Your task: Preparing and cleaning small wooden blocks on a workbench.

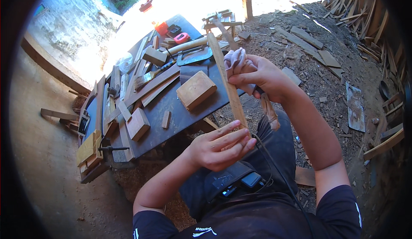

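A long, narrow wooden strip [224, 73] stands tilted in front of me, above the near right edge of the table. Its lower end is in my left hand [219, 146], the fingers closed around it. My right hand [269, 78] pinches a crumpled pale cloth [235, 61] beside the strip's upper half. Whether the cloth presses on the wood, I cannot tell. Below the right hand hangs a brownish, wrinkled piece [269, 113], its kind unclear. Nearest on the table is a thick wooden block [196, 90].
The dark table [171, 129] carries several wood offcuts, a paintbrush [143, 81], a blue-framed saw [195, 56] and a pink tape measure [182, 37]. A clamp [112, 148] grips its left corner. Boards [307, 38] and chips litter the ground right. A cable [279, 166] crosses my lap.
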Demonstrator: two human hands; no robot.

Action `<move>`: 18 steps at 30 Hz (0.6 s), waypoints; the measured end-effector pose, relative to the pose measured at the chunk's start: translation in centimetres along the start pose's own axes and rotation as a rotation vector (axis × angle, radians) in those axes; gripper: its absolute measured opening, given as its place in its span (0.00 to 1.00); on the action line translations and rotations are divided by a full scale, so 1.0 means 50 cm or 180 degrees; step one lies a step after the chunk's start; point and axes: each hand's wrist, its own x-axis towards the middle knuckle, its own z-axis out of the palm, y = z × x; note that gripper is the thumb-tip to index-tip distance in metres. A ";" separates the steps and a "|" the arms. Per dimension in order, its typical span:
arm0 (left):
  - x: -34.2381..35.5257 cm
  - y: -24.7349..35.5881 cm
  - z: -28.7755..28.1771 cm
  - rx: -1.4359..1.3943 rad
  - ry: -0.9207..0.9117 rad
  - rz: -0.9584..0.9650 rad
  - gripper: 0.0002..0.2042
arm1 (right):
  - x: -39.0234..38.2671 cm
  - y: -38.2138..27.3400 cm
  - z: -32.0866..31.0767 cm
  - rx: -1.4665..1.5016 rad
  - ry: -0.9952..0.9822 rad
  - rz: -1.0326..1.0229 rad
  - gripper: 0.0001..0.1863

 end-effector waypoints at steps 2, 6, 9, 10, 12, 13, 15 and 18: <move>-0.014 0.001 0.009 -0.0104 0.0117 -0.0021 0.14 | -0.005 -0.003 0.012 -0.0008 0.0147 -0.0189 0.20; -0.001 -0.038 -0.054 -0.0288 -0.0135 -0.1173 0.39 | -0.028 -0.037 0.035 -0.0372 0.0289 -0.0613 0.21; 0.023 -0.124 -0.121 -0.1142 0.0816 -0.2245 0.58 | -0.051 -0.033 0.058 -0.1150 0.0326 -0.1422 0.26; 0.036 -0.155 -0.131 -0.1788 0.1570 -0.2648 0.68 | -0.057 -0.029 0.068 -0.1513 0.0317 -0.2087 0.27; 0.083 -0.166 -0.144 -0.2230 0.1786 -0.2645 0.54 | -0.073 -0.036 0.085 -0.1686 0.0219 -0.1796 0.28; 0.102 -0.165 -0.141 -0.2660 0.1780 -0.2875 0.47 | -0.074 -0.040 0.091 -0.1836 0.0187 -0.1530 0.30; 0.130 -0.161 -0.113 -0.3004 0.2285 -0.3168 0.29 | -0.057 -0.031 0.104 -0.1689 0.0238 -0.1805 0.24; 0.111 -0.182 -0.106 -0.2756 0.2056 -0.2601 0.25 | -0.046 -0.022 0.095 -0.1607 0.0418 -0.2241 0.17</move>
